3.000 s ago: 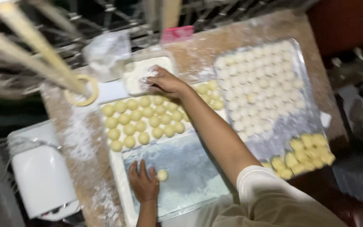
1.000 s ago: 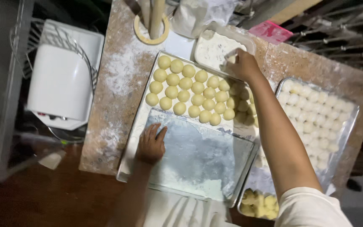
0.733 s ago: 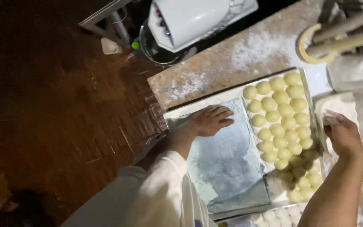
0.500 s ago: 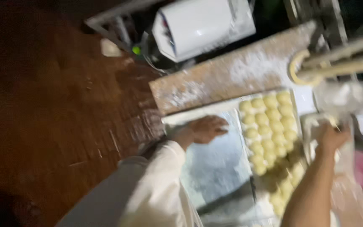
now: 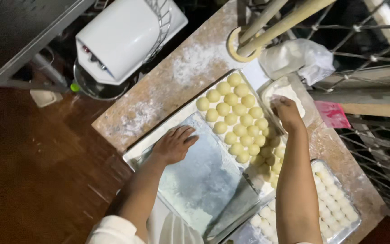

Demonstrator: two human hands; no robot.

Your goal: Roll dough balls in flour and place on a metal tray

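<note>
dough balls (image 5: 236,118), pale yellow and round, lie in close rows on the upper right half of a long metal tray (image 5: 136,156) that runs diagonally through the middle of the frame. the lower left half of the tray is bare, floured metal. the left hand (image 5: 173,144) rests there palm down, fingers spread flat and closed on nothing, just to the lower left of the nearest balls and not touching them. the right hand (image 5: 286,112) reaches to the upper right, past the rows, into a shallow white dish of flour (image 5: 281,91) that sits just beside the tray's far end; its fingers are curled down into the flour, and whether they pinch anything cannot be told. the forearm crosses over the right edge of the dough rows.

at the lower right of the frame a second tray (image 5: 349,216) holds paler, floured balls, partly hidden by the right arm. both trays sit on a flour-dusted wooden table (image 5: 159,95). a crumpled clear plastic bag (image 5: 299,58) lies at the upper right just above the dish, and a pink scraper (image 5: 332,114) lies to the right of it. a white machine housing (image 5: 123,38) stands at the upper left, off the table.
</note>
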